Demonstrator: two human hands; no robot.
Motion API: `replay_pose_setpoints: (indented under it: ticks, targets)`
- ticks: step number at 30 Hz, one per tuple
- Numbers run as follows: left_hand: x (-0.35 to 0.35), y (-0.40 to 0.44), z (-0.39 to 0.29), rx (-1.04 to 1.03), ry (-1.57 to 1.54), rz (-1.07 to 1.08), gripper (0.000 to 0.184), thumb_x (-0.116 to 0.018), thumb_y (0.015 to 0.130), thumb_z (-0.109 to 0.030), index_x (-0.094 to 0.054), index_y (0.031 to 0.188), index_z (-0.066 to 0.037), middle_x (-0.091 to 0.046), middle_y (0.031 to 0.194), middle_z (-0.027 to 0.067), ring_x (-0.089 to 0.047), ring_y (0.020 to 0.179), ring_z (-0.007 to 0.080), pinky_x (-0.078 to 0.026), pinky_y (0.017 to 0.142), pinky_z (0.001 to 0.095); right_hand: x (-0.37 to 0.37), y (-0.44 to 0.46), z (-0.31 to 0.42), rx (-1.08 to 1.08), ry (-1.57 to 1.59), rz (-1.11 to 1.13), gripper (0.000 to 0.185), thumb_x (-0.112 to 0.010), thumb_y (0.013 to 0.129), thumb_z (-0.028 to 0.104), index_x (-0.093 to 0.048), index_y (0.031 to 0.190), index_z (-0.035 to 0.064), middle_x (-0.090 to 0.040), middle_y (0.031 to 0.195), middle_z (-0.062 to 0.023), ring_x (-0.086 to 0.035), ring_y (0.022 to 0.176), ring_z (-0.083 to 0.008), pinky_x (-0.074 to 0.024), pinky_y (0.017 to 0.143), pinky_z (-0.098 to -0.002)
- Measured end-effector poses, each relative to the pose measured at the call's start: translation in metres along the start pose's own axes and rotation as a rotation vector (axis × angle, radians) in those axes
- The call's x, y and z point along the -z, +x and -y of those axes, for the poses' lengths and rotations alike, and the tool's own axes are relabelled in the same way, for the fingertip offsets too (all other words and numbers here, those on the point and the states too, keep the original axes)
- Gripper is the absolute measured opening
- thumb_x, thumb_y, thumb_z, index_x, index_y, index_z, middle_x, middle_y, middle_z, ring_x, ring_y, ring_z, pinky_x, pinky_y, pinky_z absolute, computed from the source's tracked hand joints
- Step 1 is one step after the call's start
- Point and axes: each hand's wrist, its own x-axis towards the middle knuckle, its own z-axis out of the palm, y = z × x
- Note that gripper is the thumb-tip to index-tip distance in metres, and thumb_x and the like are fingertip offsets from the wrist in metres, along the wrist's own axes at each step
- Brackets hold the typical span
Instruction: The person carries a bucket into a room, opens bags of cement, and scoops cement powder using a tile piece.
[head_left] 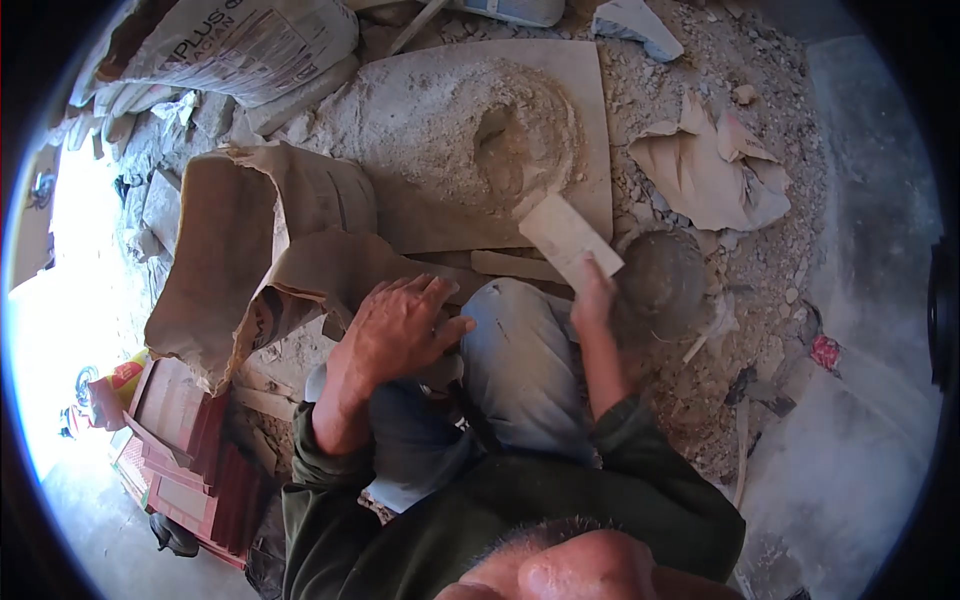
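Observation:
My right hand [595, 295] grips a pale flat rectangular piece [568, 238] by its lower right end; whether it is board or tile I cannot tell. Its far corner reaches the near edge of a grey powdery mound [420, 120] with a hollow [505, 150] in it. The mound lies on a flat sheet [590, 90]. My left hand [400, 325] hovers over or rests near my knee, fingers stretched and thumb apart, with nothing visible in it. Just beyond that hand stands a torn brown paper sack [325, 195], its mouth gaping.
A round, dusty container [662, 280] sits right of my right hand. Crumpled paper [715, 165] lies on the rubble beyond it. A printed sack [240, 50] is at the upper left. Reddish stacked boxes or tiles [190, 450] stand at the lower left.

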Motion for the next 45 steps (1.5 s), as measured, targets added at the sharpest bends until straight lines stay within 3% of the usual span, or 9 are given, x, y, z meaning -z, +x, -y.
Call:
replay_pose_setpoints:
  ticks: [6,9,12,18,24,29,38,40,45]
  targets:
    - [-0.003,-0.02,0.009,0.062,-0.032,-0.109,0.039,-0.058,0.079,-0.035,-0.051,0.096,0.0,-0.058,0.081,0.0164,-0.057,0.078,0.0332,-0.045,0.067,0.041,-0.049,0.054,-0.099,-0.115,0.091,0.107,0.044,-0.062,0.08,0.024,-0.053,0.113,-0.005,-0.055,0.112,-0.0102,-0.052,0.099,-0.019,-0.0391,0.088,-0.0307]
    - [-0.003,-0.026,0.006,0.087,-0.037,-0.118,0.038,-0.058,0.079,-0.034,-0.051,0.094,0.0,-0.057,0.08,0.0163,-0.057,0.077,0.0336,-0.045,0.067,0.0411,-0.128,0.078,-0.09,-0.127,0.256,0.155,0.048,-0.059,0.082,0.026,-0.048,0.118,-0.0043,-0.052,0.117,-0.011,-0.049,0.104,-0.0206,-0.0379,0.089,-0.0316]
    - [-0.004,-0.027,0.002,0.089,-0.029,-0.152,0.037,-0.058,0.08,-0.034,-0.052,0.093,0.0,-0.057,0.081,0.0163,-0.057,0.077,0.034,-0.045,0.067,0.041,-0.174,0.123,-0.095,-0.241,0.086,0.098,0.047,-0.055,0.085,0.032,-0.047,0.119,0.0011,-0.052,0.117,-0.0087,-0.052,0.102,-0.0216,-0.0401,0.088,-0.0322]
    - [-0.001,-0.021,0.001,0.072,-0.029,-0.141,0.039,-0.059,0.079,-0.035,-0.052,0.093,0.0,-0.058,0.081,0.0156,-0.057,0.077,0.0339,-0.045,0.068,0.0407,-0.147,0.135,-0.091,-0.303,0.323,0.335,0.043,-0.054,0.085,0.03,-0.047,0.119,0.0051,-0.053,0.115,-0.0077,-0.052,0.103,-0.0237,-0.0404,0.089,-0.0331]
    - [0.003,-0.009,-0.004,0.016,-0.041,-0.096,0.039,-0.06,0.077,-0.034,-0.051,0.096,-0.001,-0.058,0.081,0.0155,-0.058,0.078,0.0329,-0.045,0.069,0.0394,-0.115,0.103,-0.035,-0.177,0.42,0.441,0.035,-0.058,0.083,0.02,-0.049,0.116,0.0098,-0.056,0.109,-0.0043,-0.054,0.1,-0.0181,-0.0429,0.087,-0.0329]
    - [0.0,-0.002,-0.002,-0.146,0.013,-0.262,0.04,-0.06,0.078,-0.034,-0.052,0.098,0.0,-0.059,0.085,0.0162,-0.058,0.079,0.0329,-0.045,0.069,0.0392,-0.067,0.078,0.022,-0.084,0.462,0.515,0.034,-0.057,0.084,0.021,-0.049,0.116,0.0104,-0.055,0.11,-0.0027,-0.053,0.1,-0.0161,-0.0425,0.085,-0.0314]
    - [0.009,0.017,-0.007,-0.103,-0.034,-0.088,0.04,-0.058,0.079,-0.031,-0.052,0.098,0.003,-0.059,0.088,0.0192,-0.057,0.082,0.0357,-0.044,0.073,0.0414,0.134,0.041,0.094,0.096,0.35,0.219,0.039,-0.055,0.084,0.021,-0.047,0.119,0.0042,-0.053,0.114,-0.0062,-0.05,0.106,-0.0211,-0.0372,0.093,-0.0337]
    - [0.008,0.018,-0.009,-0.134,-0.036,-0.109,0.04,-0.058,0.079,-0.031,-0.053,0.098,0.003,-0.059,0.089,0.0193,-0.057,0.083,0.0356,-0.044,0.074,0.0414,0.166,0.03,0.102,0.193,0.168,0.0,0.042,-0.056,0.083,0.02,-0.046,0.12,0.0028,-0.052,0.116,-0.007,-0.05,0.107,-0.0217,-0.0375,0.092,-0.0339]
    - [0.006,0.025,-0.007,-0.077,-0.068,-0.041,0.041,-0.056,0.08,-0.035,-0.053,0.099,0.002,-0.059,0.091,0.0191,-0.057,0.085,0.0349,-0.043,0.077,0.0406,0.216,0.039,0.087,0.131,-0.185,-0.41,0.035,-0.061,0.08,0.014,-0.055,0.109,-0.0052,-0.059,0.106,-0.0094,-0.056,0.095,-0.0185,-0.0412,0.083,-0.0291]
